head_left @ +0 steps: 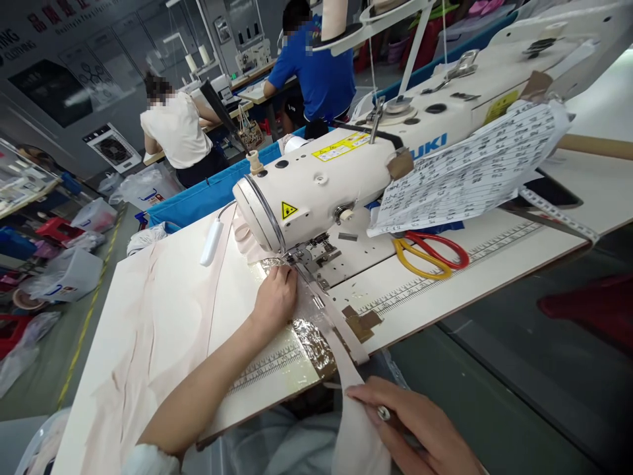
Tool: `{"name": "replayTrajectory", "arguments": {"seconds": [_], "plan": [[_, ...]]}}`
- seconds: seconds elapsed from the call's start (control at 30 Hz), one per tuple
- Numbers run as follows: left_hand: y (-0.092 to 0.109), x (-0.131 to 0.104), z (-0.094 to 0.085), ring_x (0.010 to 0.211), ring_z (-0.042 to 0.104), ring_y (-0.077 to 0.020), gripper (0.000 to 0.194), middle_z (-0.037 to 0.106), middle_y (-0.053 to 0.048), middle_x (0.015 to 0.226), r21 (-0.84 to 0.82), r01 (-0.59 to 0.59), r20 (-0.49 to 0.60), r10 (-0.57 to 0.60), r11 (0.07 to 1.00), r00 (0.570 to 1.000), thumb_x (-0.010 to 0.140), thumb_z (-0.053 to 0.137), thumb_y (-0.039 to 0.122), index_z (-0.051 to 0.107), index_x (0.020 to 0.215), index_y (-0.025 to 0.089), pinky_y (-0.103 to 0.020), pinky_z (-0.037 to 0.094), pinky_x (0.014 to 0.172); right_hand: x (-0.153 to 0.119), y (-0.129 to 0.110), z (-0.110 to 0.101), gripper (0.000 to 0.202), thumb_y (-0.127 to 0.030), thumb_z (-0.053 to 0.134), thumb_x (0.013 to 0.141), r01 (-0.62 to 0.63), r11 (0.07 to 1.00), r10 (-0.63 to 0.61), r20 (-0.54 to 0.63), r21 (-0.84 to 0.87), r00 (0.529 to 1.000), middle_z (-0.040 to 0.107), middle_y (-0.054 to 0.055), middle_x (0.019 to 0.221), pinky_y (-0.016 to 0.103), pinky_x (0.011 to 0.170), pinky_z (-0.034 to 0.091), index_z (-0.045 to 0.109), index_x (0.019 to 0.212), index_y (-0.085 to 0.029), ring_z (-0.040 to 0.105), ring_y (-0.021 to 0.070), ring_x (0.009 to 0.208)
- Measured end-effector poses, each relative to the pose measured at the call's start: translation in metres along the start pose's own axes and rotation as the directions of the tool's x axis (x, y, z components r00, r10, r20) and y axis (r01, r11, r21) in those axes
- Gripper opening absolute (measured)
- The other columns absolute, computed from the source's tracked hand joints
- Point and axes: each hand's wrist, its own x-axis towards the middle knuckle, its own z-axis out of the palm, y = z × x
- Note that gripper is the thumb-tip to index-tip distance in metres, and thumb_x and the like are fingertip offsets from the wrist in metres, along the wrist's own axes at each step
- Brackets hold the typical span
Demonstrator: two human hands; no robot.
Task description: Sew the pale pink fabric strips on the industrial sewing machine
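A white sewing machine [316, 178] stands on the table, its needle area just beyond my left hand [277, 293]. That hand's fingers are bent together on pale fabric beside the presser foot; the fingertips are partly hidden. A pale pink fabric strip [349, 369] runs from the machine over the table's front edge towards me. At lower right, my right hand [415, 422] grips this strip between thumb and fingers. A small round silver end [383, 413] of something shows in the same hand; its kind is unclear.
Red and yellow-handled scissors [430, 254] lie right of the needle area, below a printed sheet [465, 168]. A white stick-shaped lamp [211, 243] hangs at the machine's left. More pink fabric [143, 343] spreads over the table's left. Two people sit at machines behind.
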Motion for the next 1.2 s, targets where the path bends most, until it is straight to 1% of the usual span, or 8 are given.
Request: {"name": "replayTrajectory", "arguments": {"seconds": [0.13,0.27,0.33,0.4,0.47,0.53,0.8,1.2], "plan": [[-0.004,0.008,0.003,0.082,0.057,-0.0227,0.023,0.060,-0.011,0.090,0.011,0.027,-0.029,-0.027,1.000,0.999,0.088,0.043,-0.001,0.060,0.091,0.013,-0.033,0.054,0.067,0.027,-0.030,-0.018,0.037,-0.019,0.053,0.088,0.168,0.986,-0.168,0.027,0.001,0.985,0.073,0.001,0.102,0.025,0.080,0.057,0.064,0.119,-0.035,0.070,0.0196,0.091],[-0.010,0.010,0.006,0.083,0.058,-0.0205,0.019,0.063,-0.009,0.093,-0.051,0.073,-0.098,-0.078,0.996,0.992,0.091,0.045,0.005,0.061,0.092,0.017,-0.032,0.054,0.067,0.050,-0.041,-0.013,0.043,-0.014,0.049,0.089,0.325,0.945,-0.326,0.063,0.013,0.943,0.072,-0.001,0.105,0.022,0.078,0.055,0.054,0.127,-0.034,0.069,0.0163,0.089],[-0.014,0.009,0.009,0.086,0.060,-0.0197,0.016,0.065,-0.008,0.096,-0.113,0.097,-0.133,-0.112,0.989,0.985,0.093,0.047,0.011,0.061,0.094,0.018,-0.032,0.054,0.070,0.058,-0.036,-0.008,0.035,-0.015,0.041,0.092,0.301,0.952,-0.295,0.102,-0.049,0.950,0.073,0.001,0.096,0.025,0.070,0.054,0.056,0.121,-0.030,0.070,0.0171,0.080],[-0.018,0.008,0.010,0.088,0.061,-0.0192,0.014,0.066,-0.007,0.095,-0.193,0.118,-0.161,-0.150,0.974,0.975,0.094,0.049,0.015,0.062,0.092,0.018,-0.032,0.054,0.072,0.066,-0.026,-0.005,0.031,-0.019,0.033,0.097,0.177,0.974,-0.161,0.119,-0.144,0.980,0.072,0.002,0.082,0.026,0.059,0.050,0.057,0.114,-0.024,0.070,0.0182,0.068],[-0.022,0.009,0.012,0.087,0.062,-0.0184,0.013,0.066,-0.006,0.092,-0.280,0.129,-0.176,-0.183,0.951,0.967,0.092,0.052,0.017,0.063,0.086,0.018,-0.031,0.053,0.072,0.074,-0.012,-0.002,0.032,-0.025,0.028,0.100,0.019,0.965,0.003,0.083,-0.260,0.997,0.071,0.004,0.076,0.027,0.051,0.046,0.055,0.115,-0.018,0.068,0.0196,0.061],[-0.024,0.010,0.012,0.084,0.063,-0.0177,0.014,0.067,-0.005,0.088,-0.362,0.132,-0.176,-0.207,0.923,0.962,0.091,0.054,0.019,0.064,0.081,0.018,-0.029,0.053,0.070,0.083,0.001,0.002,0.036,-0.028,0.026,0.101,-0.042,0.920,0.054,0.021,-0.389,0.998,0.071,0.007,0.077,0.028,0.045,0.043,0.053,0.117,-0.011,0.066,0.0208,0.058],[-0.026,0.015,0.009,0.078,0.062,-0.0170,0.020,0.065,-0.003,0.081,-0.554,0.141,-0.156,-0.269,0.820,0.950,0.090,0.054,0.029,0.063,0.074,0.019,-0.028,0.050,0.068,0.113,0.022,0.025,0.038,-0.020,0.028,0.100,0.041,0.829,-0.070,-0.030,-0.557,0.997,0.073,0.010,0.102,0.029,0.059,0.049,0.060,0.120,-0.013,0.070,0.0221,0.079],[-0.027,0.014,0.015,0.079,0.059,-0.0184,0.021,0.063,-0.004,0.080,-0.635,0.203,-0.110,-0.347,0.745,0.931,0.088,0.057,0.034,0.062,0.074,0.019,-0.029,0.046,0.067,0.120,0.035,0.035,0.034,-0.019,0.035,0.100,0.108,0.798,-0.200,-0.092,-0.593,0.975,0.075,0.006,0.093,0.025,0.049,0.043,0.064,0.116,-0.013,0.069,0.0161,0.067]]}}
